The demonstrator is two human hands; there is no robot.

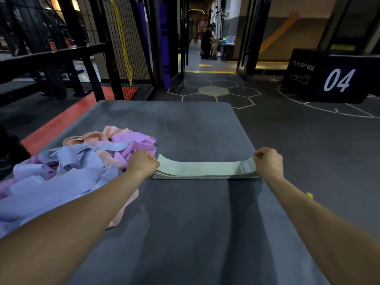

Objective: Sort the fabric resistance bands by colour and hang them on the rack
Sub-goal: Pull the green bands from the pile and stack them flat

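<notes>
Both hands pinch one pale green band (205,168), flat over a green stack: left hand (142,162) and right hand (268,161) clamped on its ends.

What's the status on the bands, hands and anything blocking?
Left hand and right hand pinch top green band over green stack. Mixed pile unsorted, beside left hand. Nothing blocking.
</notes>
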